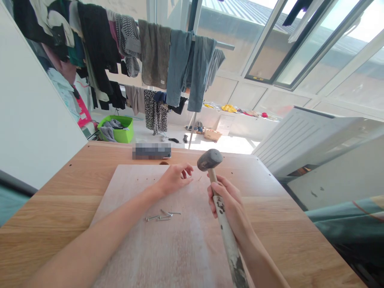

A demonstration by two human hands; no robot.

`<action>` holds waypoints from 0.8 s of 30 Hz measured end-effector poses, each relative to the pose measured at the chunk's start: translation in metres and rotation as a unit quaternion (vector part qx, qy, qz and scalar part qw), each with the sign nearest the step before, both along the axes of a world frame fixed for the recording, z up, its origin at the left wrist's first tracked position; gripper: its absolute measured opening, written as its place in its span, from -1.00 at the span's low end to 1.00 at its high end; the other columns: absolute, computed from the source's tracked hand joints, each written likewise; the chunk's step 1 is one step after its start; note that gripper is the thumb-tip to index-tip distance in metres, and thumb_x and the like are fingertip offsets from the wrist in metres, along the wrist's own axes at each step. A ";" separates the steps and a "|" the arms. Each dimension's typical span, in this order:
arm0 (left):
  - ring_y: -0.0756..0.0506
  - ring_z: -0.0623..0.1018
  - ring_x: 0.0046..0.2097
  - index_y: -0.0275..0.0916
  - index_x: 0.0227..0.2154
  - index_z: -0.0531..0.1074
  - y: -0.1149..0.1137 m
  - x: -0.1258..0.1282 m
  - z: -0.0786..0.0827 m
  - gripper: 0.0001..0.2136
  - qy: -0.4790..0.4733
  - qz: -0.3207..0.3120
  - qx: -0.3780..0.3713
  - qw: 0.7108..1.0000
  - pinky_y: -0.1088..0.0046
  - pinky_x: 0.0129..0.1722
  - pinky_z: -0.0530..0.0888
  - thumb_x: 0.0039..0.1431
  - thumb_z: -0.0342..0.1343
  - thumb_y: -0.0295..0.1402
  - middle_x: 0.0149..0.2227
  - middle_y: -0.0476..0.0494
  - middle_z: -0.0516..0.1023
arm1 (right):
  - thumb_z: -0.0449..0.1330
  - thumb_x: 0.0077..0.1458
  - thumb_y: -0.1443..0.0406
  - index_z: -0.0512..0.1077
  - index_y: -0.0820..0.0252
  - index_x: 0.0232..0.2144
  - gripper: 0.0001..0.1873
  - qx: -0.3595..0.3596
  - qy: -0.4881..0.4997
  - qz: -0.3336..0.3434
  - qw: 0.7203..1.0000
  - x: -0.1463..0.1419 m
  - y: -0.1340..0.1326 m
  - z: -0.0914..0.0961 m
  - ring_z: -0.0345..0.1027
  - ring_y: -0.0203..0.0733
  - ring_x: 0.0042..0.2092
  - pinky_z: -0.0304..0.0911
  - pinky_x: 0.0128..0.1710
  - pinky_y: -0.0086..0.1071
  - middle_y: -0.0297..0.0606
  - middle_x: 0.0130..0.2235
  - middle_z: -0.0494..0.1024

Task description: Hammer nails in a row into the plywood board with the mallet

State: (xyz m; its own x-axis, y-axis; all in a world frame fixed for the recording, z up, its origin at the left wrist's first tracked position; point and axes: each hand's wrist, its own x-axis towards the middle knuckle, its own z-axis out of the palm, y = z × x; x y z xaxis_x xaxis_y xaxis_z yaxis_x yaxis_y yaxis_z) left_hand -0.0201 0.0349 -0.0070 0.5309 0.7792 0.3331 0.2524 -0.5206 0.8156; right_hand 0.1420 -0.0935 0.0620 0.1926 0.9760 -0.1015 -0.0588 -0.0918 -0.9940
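My right hand (pixel 228 196) is wrapped around the upper handle of a rubber mallet (pixel 210 160), whose dark head is raised above the board. The worn, paint-chipped handle runs down toward me. My left hand (pixel 175 179) is over the far part of the pale wooden board (pixel 171 252), fingers loosely curled and thumb apart, with nothing visible between them. A thin nail (pixel 199 179) stands slightly tilted in the board, just right of my left fingertips. Several loose silver nails (pixel 163 216) lie in a small pile nearer me. Small dark dots mark the board left of my left hand.
The board lies on a wooden table (pixel 270 224). At the far edge is a dark, blurred-out box-like object (pixel 151 151). Beyond are hanging clothes (pixel 154 52), a green basket (pixel 124 130) and windows. A white ridged panel (pixel 295 140) stands to the right.
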 end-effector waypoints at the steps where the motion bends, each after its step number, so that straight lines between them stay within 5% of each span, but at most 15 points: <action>1: 0.04 0.50 -0.41 -0.24 -0.20 0.49 0.000 0.000 0.000 -0.80 -0.005 0.001 0.000 1.000 0.53 -0.39 0.46 0.07 0.24 -0.44 -0.32 -0.02 0.59 | 0.24 0.07 0.07 0.41 0.14 -0.17 -0.65 0.000 0.000 -0.001 1.000 -0.003 0.000 -0.003 0.18 -0.38 -0.65 0.13 -0.76 -0.53 -0.48 -0.49 0.37; 5: 0.04 0.50 -0.41 -0.25 -0.18 0.49 -0.002 -0.001 0.003 -0.77 -0.011 -0.010 -0.008 1.000 0.54 -0.39 0.46 0.05 0.19 -0.50 -0.33 -0.03 0.58 | 0.23 0.09 0.10 0.38 0.13 -0.31 -0.76 -0.007 0.012 0.001 1.000 -0.007 -0.002 -0.018 0.18 -0.40 -0.64 0.13 -0.73 -0.53 -0.46 -0.48 0.38; 16: 0.04 0.50 -0.42 -0.24 -0.19 0.50 -0.002 -0.001 0.004 -0.80 -0.008 -0.011 -0.013 1.000 0.52 -0.36 0.47 0.08 0.19 -0.50 -0.39 0.00 0.60 | 0.24 0.18 0.09 0.41 0.12 -0.22 -0.74 0.019 0.059 0.051 0.997 -0.006 -0.006 -0.030 0.18 -0.42 -0.63 0.11 -0.72 -0.54 -0.45 -0.43 0.37; 24: 0.04 0.52 -0.43 -0.24 -0.09 0.47 0.000 0.000 -0.001 -0.69 -0.021 -0.008 -0.010 1.000 0.54 -0.40 0.45 0.07 0.23 -0.53 -0.39 0.02 0.61 | 0.26 0.17 0.05 0.40 0.09 0.14 -0.47 0.028 0.044 0.070 0.996 -0.007 -0.009 -0.030 0.18 -0.43 -0.64 0.17 -0.75 -0.52 -0.42 -0.37 0.39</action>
State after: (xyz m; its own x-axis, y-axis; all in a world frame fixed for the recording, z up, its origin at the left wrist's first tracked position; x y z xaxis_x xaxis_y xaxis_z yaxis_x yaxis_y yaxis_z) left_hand -0.0197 0.0349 -0.0079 0.5290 0.7779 0.3391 0.2107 -0.5075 0.8355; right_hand 0.1347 -0.1024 0.0322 0.0468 0.9973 -0.0573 -0.1361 -0.0504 -0.9894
